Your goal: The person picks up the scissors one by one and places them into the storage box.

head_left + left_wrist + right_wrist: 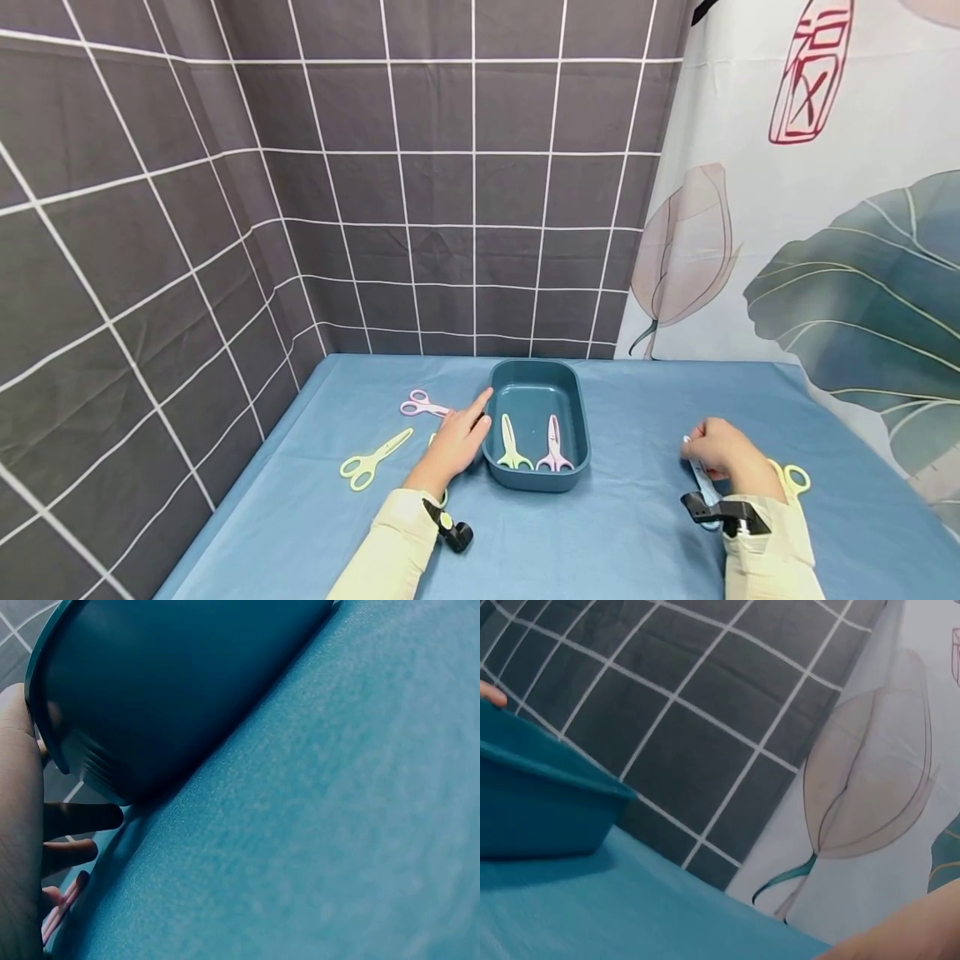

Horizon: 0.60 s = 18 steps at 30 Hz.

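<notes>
My left hand (455, 442) is at the left rim of a teal tray (576, 400), its index finger extended and touching the rim; in the left wrist view its other fingers hang loosely beside the tray wall (172, 682). Inside the tray lie yellow-green scissors (510, 446) and pink scissors (553, 446), side by side. To the right, my right hand (723, 450) pinches light blue scissors (702, 479) by the blade end, their handles partly hidden behind the wrist camera. The right wrist view shows the tray (547, 802), but not the blue scissors.
Left of the tray lie purple-pink scissors (422, 404) and yellow scissors (375, 458); another yellow pair is mostly hidden under my left arm. Yellow scissors handles (797, 477) show beside my right wrist. A blue cloth (600, 542) covers the table, with hung cloths behind it.
</notes>
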### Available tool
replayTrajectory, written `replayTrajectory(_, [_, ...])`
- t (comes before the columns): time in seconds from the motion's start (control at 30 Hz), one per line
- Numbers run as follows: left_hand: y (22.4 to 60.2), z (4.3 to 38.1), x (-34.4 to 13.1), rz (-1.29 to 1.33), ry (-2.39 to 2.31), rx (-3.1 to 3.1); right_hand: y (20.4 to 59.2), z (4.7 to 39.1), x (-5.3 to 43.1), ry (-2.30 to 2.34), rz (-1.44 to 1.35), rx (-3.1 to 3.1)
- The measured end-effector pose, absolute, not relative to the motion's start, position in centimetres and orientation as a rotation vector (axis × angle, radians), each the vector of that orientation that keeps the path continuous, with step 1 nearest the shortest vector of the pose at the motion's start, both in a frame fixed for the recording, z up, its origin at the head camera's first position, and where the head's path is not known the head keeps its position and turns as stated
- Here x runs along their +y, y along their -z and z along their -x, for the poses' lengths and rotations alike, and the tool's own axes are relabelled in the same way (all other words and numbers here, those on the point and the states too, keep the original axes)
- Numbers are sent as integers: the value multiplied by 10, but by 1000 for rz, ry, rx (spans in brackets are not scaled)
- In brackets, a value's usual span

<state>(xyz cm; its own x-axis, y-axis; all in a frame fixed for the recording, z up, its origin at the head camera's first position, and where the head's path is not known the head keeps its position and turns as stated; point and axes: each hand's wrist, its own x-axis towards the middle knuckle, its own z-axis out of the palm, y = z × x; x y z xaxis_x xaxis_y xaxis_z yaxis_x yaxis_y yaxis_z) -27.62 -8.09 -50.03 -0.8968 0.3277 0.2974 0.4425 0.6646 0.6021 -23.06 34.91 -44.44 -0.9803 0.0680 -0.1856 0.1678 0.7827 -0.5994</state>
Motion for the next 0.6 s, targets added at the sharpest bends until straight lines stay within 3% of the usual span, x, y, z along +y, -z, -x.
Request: replayTrajectory(0.6, [497, 274, -80, 633, 1024, -2720, 431, 234, 326, 1116, 10, 2961])
